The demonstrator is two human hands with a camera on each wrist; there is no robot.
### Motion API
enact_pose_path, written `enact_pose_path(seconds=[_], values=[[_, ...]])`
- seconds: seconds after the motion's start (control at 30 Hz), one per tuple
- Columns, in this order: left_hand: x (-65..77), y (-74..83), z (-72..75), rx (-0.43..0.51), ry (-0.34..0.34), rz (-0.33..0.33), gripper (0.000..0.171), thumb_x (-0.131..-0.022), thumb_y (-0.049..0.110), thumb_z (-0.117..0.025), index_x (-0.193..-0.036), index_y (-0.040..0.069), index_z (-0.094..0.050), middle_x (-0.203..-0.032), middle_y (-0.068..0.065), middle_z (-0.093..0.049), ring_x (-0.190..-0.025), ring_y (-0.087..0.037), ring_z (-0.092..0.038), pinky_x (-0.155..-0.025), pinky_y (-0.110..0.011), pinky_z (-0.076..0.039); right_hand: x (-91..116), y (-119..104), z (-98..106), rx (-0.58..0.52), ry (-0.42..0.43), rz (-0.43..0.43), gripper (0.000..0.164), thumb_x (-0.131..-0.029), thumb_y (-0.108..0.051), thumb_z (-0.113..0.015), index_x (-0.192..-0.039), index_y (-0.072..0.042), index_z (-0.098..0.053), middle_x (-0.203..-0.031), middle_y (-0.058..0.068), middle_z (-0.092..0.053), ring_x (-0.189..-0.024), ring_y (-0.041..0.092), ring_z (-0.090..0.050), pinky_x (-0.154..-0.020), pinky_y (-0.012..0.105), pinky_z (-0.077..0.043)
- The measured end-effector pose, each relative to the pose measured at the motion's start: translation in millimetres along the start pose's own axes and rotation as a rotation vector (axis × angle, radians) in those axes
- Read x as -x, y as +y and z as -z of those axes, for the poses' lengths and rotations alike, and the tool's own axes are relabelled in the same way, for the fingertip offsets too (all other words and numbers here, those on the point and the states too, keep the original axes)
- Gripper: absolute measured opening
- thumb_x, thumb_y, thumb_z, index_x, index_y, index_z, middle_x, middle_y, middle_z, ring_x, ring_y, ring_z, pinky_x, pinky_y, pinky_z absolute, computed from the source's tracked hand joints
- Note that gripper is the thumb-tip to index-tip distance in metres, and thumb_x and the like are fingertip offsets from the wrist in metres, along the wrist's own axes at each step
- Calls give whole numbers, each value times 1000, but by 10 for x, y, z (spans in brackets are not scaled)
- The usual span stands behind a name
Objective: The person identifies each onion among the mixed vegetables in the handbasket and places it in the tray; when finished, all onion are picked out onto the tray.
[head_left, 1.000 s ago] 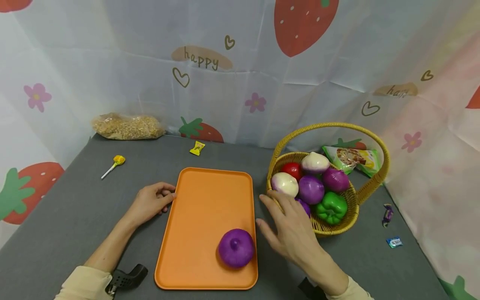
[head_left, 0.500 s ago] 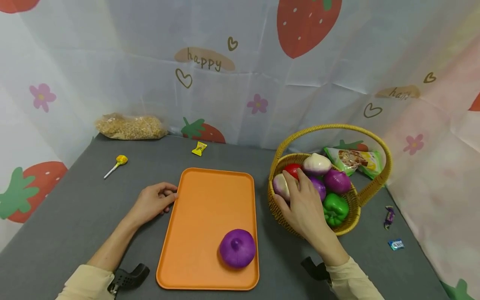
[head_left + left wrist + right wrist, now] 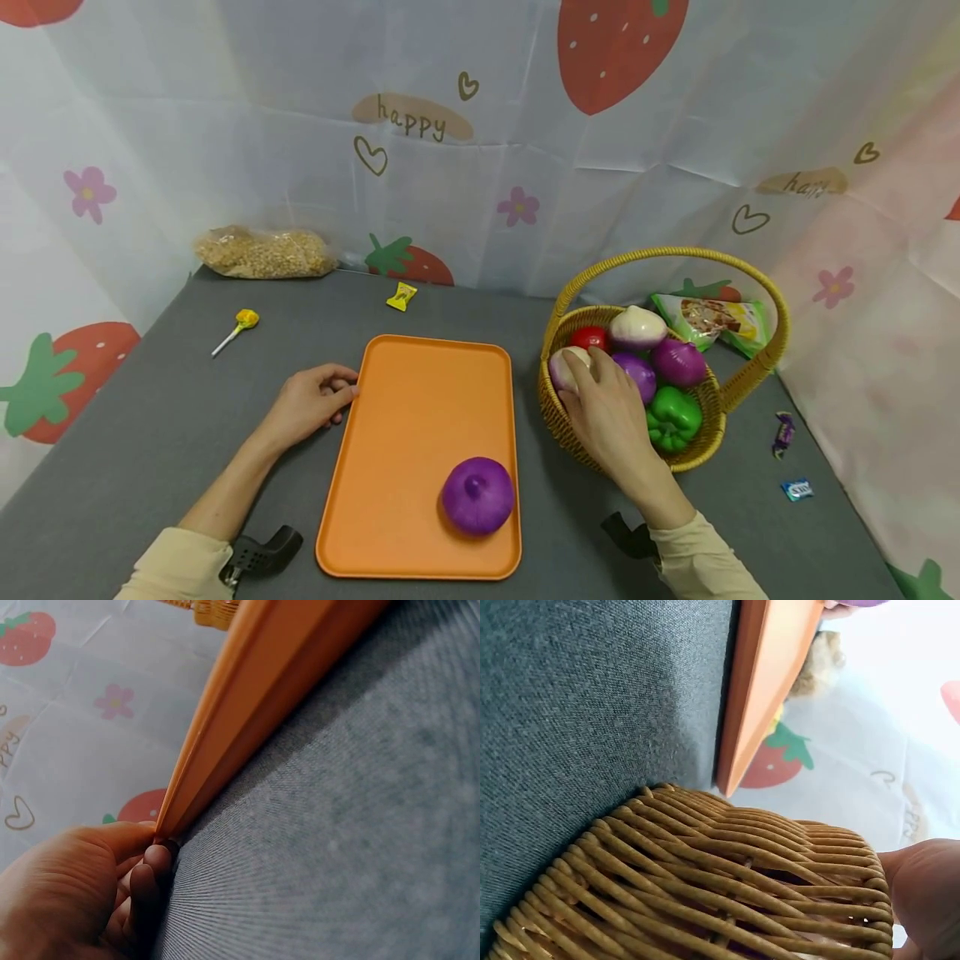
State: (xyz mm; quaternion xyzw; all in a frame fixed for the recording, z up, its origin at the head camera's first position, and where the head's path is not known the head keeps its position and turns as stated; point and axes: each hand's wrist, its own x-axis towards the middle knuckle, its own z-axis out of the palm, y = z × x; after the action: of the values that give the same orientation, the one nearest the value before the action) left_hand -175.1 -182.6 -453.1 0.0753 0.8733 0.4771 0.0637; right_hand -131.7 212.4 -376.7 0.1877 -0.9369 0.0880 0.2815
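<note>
My left hand pinches the left rim of the orange tray. In the left wrist view its thumb lies on top of the rim and fingers are beneath. A round purple onion sits at the tray's near right. My right hand reaches into the yellow wicker basket, fingers curled over a white and purple turnip at its left side. Around it lie a red tomato-like vegetable, another white turnip, purple onions and a green bell pepper.
The basket's tall handle arches over it. Behind stands a green snack packet. Small wrapped candies lie at right, a yellow candy and a lollipop at the back left, beside a grain bag.
My right hand has moved from the basket's near left rim into the basket and its fingers have closed on the turnip. The left hand stays at the tray rim.
</note>
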Motion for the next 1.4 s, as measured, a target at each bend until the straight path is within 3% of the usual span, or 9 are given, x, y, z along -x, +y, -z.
enact_pose_path(seconds=[0.4,0.67,0.8,1.0,1.13,1.27,1.4], values=[[-2,2,-3,2,0,-10,30,-96,24,-63,-119,5,-63,-88,-8,-67,-59,-13,-60,-54,-28,-51,20,-17,75,-13,46,33,48,-79,-13,-81,-123,-5,-63,-118,29,-60,-89,44,-64,-80,57,-53],[-5,8,2,-6,-4,0,31,-96,24,-63,-120,5,-62,-90,-9,-67,-60,-14,-60,-54,-29,-52,124,-143,289,-51,60,108,49,-79,-17,-80,-125,-9,-63,-122,27,-60,-99,41,-62,-84,58,-51],[-8,10,3,-9,-7,2,31,-97,25,-63,-121,6,-62,-89,-8,-68,-59,-14,-60,-54,-29,-52,192,-234,428,-104,15,152,53,-77,-19,-82,-125,-11,-62,-124,23,-60,-104,37,-61,-85,54,-52],[-11,8,6,-15,-3,-5,30,-97,25,-62,-120,6,-63,-88,-8,-67,-59,-14,-60,-54,-28,-51,323,-357,641,-258,-110,231,46,-85,-36,-74,-126,-17,-63,-128,7,-61,-111,22,-62,-88,40,-54],[-11,5,8,-12,3,-7,30,-97,26,-62,-120,6,-63,-87,-8,-67,-59,-15,-60,-54,-29,-50,383,-424,733,-337,-181,305,45,-87,-39,-72,-126,-20,-63,-128,3,-61,-111,17,-61,-89,38,-55],[-3,0,7,-8,3,-8,31,-97,26,-63,-120,6,-63,-87,-8,-68,-59,-14,-60,-54,-28,-50,416,-450,764,-369,-198,368,44,-87,-38,-71,-127,-21,-62,-127,2,-61,-108,15,-61,-87,36,-55],[2,2,5,-3,0,-3,31,-97,27,-63,-120,6,-63,-88,-9,-68,-60,-14,-61,-55,-28,-51,457,-412,757,-331,-214,383,44,-83,-34,-74,-125,-22,-63,-125,0,-61,-107,15,-61,-86,36,-55]])
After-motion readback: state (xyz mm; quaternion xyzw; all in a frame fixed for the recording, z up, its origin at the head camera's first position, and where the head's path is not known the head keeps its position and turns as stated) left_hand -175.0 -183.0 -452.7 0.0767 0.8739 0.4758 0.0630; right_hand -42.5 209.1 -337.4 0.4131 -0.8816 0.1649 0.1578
